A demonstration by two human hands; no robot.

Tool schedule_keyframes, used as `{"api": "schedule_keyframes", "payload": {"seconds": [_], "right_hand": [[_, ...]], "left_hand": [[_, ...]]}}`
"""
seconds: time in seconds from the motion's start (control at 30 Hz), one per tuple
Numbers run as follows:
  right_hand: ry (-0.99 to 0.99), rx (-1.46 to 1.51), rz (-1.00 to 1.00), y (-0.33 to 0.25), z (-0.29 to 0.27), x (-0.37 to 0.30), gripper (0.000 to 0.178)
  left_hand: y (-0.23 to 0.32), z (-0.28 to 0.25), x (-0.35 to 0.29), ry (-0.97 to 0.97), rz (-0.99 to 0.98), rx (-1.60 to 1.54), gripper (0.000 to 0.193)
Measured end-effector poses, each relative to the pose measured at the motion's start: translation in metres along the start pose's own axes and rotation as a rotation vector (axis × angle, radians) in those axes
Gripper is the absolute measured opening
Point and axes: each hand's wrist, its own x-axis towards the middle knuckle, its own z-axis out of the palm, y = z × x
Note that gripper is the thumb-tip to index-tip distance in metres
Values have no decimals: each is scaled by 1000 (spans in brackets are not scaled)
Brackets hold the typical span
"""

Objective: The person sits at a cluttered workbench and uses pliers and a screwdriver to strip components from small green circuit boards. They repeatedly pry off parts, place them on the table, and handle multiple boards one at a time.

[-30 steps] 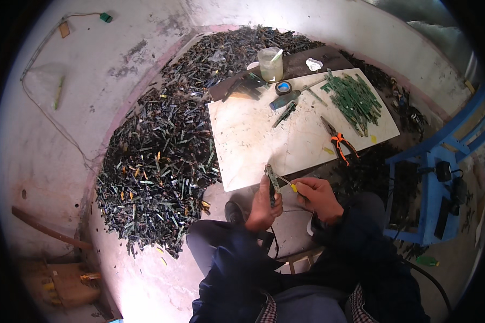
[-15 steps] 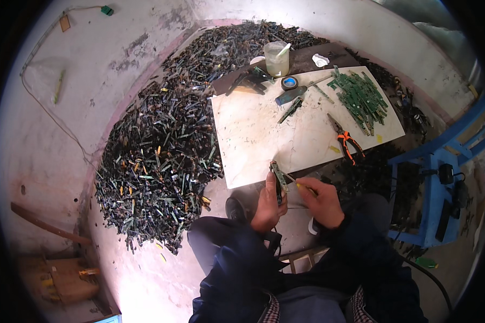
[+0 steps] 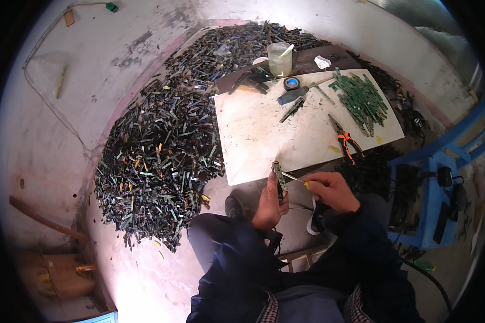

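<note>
Currently, left hand [image 3: 269, 209]: we clasp a narrow green-and-dark circuit strip [image 3: 280, 177] upright, by the near edge of the white board [image 3: 253, 137].
Right hand [image 3: 331, 191]: we pinch a slim yellow-handled tool [image 3: 307, 184], its metal shaft pointing at the strip; we cannot tell whether its tip touches.
Board, right side: we see orange-and-black pliers [image 3: 351, 144] near piled green circuit strips [image 3: 364, 105].
Board, far side: we see a tape roll [image 3: 286, 86] beside a teal-handled screwdriver [image 3: 292, 96].
Floor, left: we have a heap of dark strips [image 3: 156, 156].

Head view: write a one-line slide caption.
Left hand grips a narrow green strip; right hand points a slim tool at it, near a pale board bearing orange-and-black pliers.
</note>
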Motion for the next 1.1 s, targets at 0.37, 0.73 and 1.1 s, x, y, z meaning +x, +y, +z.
{"api": "schedule_keyframes", "payload": {"seconds": [0.37,0.73,1.1], "right_hand": [[470,-954,-626,3,2,49,25],[136,-999,-885,-10,24,53,34],[88,-1070,-934,-2,35,66,24]], "left_hand": [[2,4,-1,-65,-9,-47,55],[0,1,0,-66,-36,-3,53],[3,-2,2,-68,-19,13,51]]}}
